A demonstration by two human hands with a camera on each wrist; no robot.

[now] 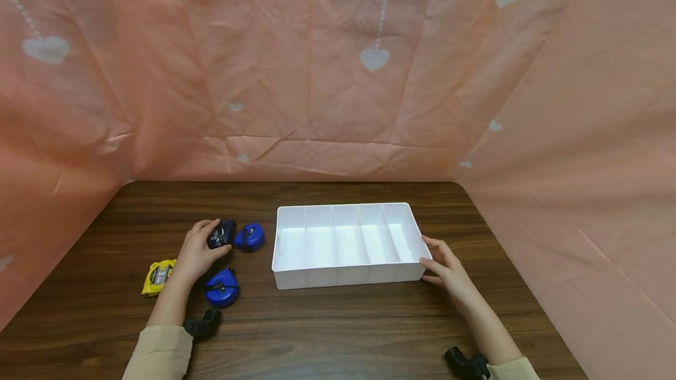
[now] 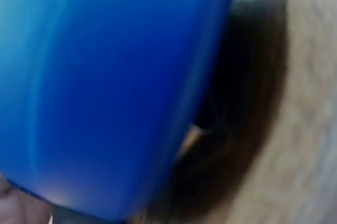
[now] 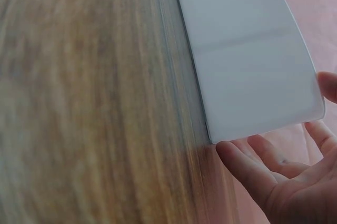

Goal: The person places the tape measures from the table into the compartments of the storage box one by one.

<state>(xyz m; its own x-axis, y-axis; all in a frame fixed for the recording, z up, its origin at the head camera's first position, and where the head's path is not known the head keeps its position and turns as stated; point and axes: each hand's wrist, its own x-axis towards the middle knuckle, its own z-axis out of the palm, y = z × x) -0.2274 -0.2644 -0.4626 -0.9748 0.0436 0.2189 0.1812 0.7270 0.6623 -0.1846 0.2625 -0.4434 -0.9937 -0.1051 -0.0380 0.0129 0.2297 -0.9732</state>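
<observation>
A white divided tray [image 1: 348, 279] sits mid-table with several empty narrow compartments. My right hand [image 1: 442, 265] rests against its near right corner, fingers straight and touching the wall; the right wrist view shows the tray wall [image 3: 247, 60] and those fingers [image 3: 263, 168]. My left hand [image 1: 198, 250] grips a dark tape measure [image 1: 222, 233] left of the tray. Beside it lies a blue tape measure [image 1: 249, 237], another blue one [image 1: 222, 288] sits nearer me, and a yellow one [image 1: 158, 276] lies farther left. A blurred blue casing [image 2: 105, 87] fills the left wrist view.
The brown wooden table [image 1: 327, 327] is enclosed by pink cloth with white hearts [image 1: 338, 75] behind and on both sides. Black wrist camera mounts [image 1: 203, 324] sit by each forearm.
</observation>
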